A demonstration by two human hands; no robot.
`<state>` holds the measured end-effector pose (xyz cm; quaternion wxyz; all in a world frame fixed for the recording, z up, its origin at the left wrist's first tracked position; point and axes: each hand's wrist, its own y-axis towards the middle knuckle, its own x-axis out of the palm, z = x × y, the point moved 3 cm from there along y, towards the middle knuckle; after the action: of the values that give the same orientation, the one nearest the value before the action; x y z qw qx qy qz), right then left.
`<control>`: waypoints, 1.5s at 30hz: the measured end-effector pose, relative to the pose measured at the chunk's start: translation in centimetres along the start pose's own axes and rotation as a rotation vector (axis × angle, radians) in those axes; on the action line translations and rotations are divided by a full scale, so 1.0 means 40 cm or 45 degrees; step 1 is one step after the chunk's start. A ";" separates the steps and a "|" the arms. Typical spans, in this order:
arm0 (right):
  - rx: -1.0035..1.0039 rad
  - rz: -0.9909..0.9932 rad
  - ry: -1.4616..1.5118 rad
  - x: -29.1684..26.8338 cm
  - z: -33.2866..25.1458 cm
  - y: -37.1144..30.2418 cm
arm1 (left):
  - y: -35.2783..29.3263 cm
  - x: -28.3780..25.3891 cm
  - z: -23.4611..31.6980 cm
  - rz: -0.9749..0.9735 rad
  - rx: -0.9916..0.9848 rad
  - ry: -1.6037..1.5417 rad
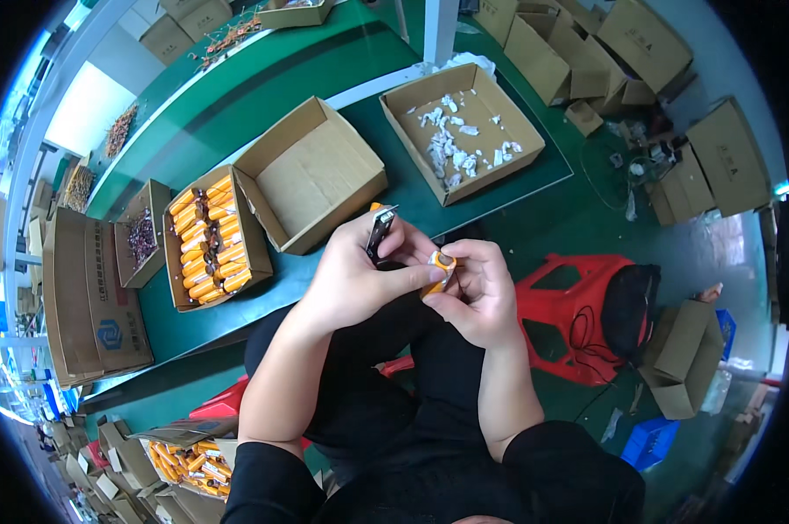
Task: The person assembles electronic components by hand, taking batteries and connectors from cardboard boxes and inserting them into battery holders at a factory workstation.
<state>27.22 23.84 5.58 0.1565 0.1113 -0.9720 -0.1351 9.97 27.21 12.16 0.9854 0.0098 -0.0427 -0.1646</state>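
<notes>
Between the fingertips of both hands is an orange cylinder, its upper end showing a white wrap and a brown round piece. My left hand is closed, its thumb pressing the cylinder's side. Tucked in the same hand is a slim black tool with a thin metal tip, probably a small knife. A bit of orange shows above that hand's knuckles; what it belongs to is hidden. My right hand pinches the cylinder from the other side, fingers curled.
On the green table, a box holds rows of orange cylinders. Beside it stand an open carton and a tray with white scraps. A large carton is at left, a red stool at right. More cylinders lie lower left.
</notes>
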 end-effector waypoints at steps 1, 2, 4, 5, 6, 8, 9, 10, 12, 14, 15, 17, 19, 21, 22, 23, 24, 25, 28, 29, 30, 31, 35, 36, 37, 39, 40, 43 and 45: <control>-0.003 -0.002 0.002 -0.002 0.000 0.000 | 0.000 -0.001 0.000 0.001 0.003 0.003; 0.000 -0.010 0.000 -0.003 -0.001 -0.001 | -0.002 -0.001 -0.001 -0.004 0.005 0.017; 0.005 -0.022 -0.006 -0.008 -0.003 -0.006 | -0.003 0.002 -0.005 -0.017 0.010 0.044; 0.007 -0.027 -0.010 -0.011 -0.004 -0.007 | -0.002 0.003 -0.006 -0.025 0.013 0.056; 0.006 -0.024 -0.010 -0.012 -0.006 -0.008 | -0.003 0.005 -0.006 -0.028 0.013 0.057; -0.032 -0.012 -0.028 -0.009 -0.011 -0.008 | -0.005 0.006 -0.009 -0.024 -0.012 0.018; -0.049 -0.005 -0.036 -0.008 -0.013 -0.008 | -0.005 0.007 -0.012 -0.022 -0.025 -0.003; -0.066 0.001 -0.045 -0.008 -0.016 -0.009 | -0.003 0.009 -0.015 -0.019 -0.039 -0.023; -0.073 0.018 -0.044 -0.005 -0.018 -0.009 | -0.001 0.008 -0.025 -0.027 -0.044 -0.045; -0.089 0.043 -0.043 -0.003 -0.019 -0.008 | 0.001 0.006 -0.037 -0.037 -0.045 -0.091; -0.097 0.054 -0.042 -0.002 -0.019 -0.008 | 0.001 0.004 -0.039 -0.041 -0.045 -0.113; -0.109 0.101 -0.060 -0.007 -0.016 -0.008 | 0.004 0.010 -0.040 -0.006 -0.057 -0.124; -0.137 0.183 -0.100 -0.015 -0.016 -0.007 | 0.006 0.019 -0.037 0.073 -0.068 -0.150; -0.169 0.234 -0.117 -0.019 -0.024 -0.007 | 0.005 0.027 -0.028 0.098 -0.064 -0.149; -0.149 0.222 -0.128 -0.017 -0.029 -0.015 | -0.001 0.032 -0.028 0.106 -0.100 -0.179; -0.139 0.208 -0.141 -0.015 -0.033 -0.018 | -0.003 0.034 -0.029 0.113 -0.127 -0.207; -0.129 0.194 -0.155 -0.013 -0.036 -0.019 | -0.002 0.034 -0.028 0.119 -0.152 -0.234; -0.119 0.180 -0.170 -0.012 -0.040 -0.011 | 0.004 0.031 -0.025 0.124 -0.178 -0.262; -0.149 0.153 -0.210 -0.014 -0.042 -0.011 | -0.001 0.030 -0.016 0.068 -0.128 -0.169; -0.156 0.137 -0.229 -0.015 -0.041 -0.010 | -0.001 0.027 -0.013 0.045 -0.110 -0.126; -0.160 0.121 -0.248 -0.015 -0.041 -0.008 | 0.001 0.025 -0.011 0.023 -0.092 -0.084; -0.157 0.122 -0.248 -0.014 -0.041 -0.010 | -0.001 0.023 -0.012 0.023 -0.095 -0.086; -0.235 0.128 -0.347 -0.015 -0.052 -0.009 | -0.003 0.021 -0.010 0.011 -0.044 0.062; -0.230 0.130 -0.349 -0.015 -0.050 -0.012 | -0.002 0.021 -0.011 0.009 -0.049 0.059; -0.242 0.154 -0.357 -0.015 -0.047 -0.015 | -0.003 0.022 -0.013 0.010 -0.070 0.044; -0.263 0.199 -0.373 -0.013 -0.040 -0.023 | -0.004 0.024 -0.014 0.012 -0.112 0.013; -0.272 0.221 -0.382 -0.011 -0.037 -0.026 | -0.004 0.024 -0.015 0.014 -0.133 -0.003; -0.295 0.234 -0.489 -0.021 -0.024 -0.031 | 0.002 0.033 -0.015 0.028 -0.164 0.027; -0.311 0.235 -0.595 -0.026 -0.018 -0.034 | 0.005 0.035 -0.027 0.047 -0.200 0.054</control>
<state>28.66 22.68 5.54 -0.0479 -0.0316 -0.9643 -0.2585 11.44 26.97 11.22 0.9866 -0.0650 -0.0090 -0.1491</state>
